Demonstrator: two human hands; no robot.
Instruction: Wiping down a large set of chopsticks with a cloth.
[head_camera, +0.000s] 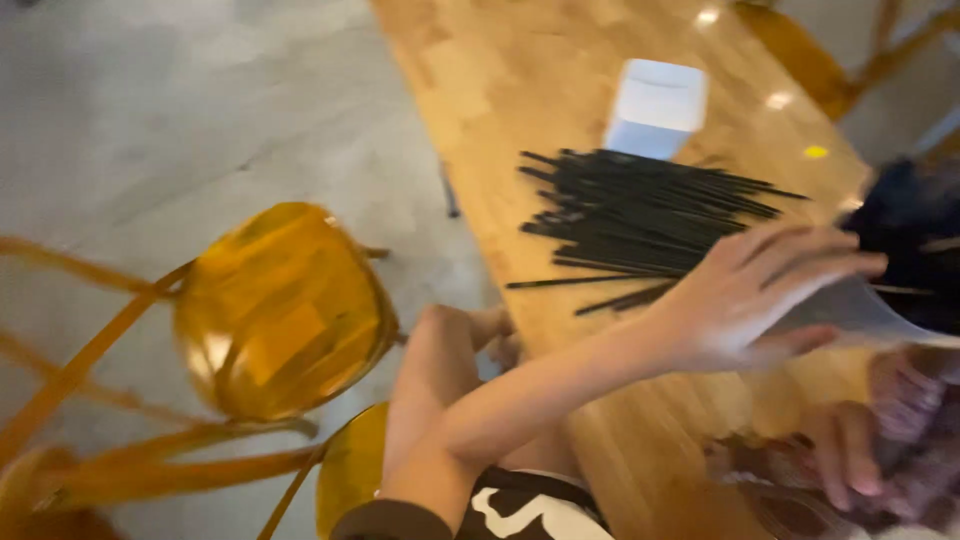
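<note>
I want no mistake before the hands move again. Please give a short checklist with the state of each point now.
1. Left hand grips the clear bag: ok.
2. Right hand holds something: cannot tell, blurred.
3. Black sticks lie piled on the table: ok.
4. White box stands apart from the hands: ok.
5. Bag mouth open: cannot tell.
6. Yellow chair away from the table edge: ok.

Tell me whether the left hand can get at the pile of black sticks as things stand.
Probably yes. The left hand hovers beside the pile of black sticks on the wooden table, with nothing between them, though its grip already seems to hold a clear plastic sheet.
</note>
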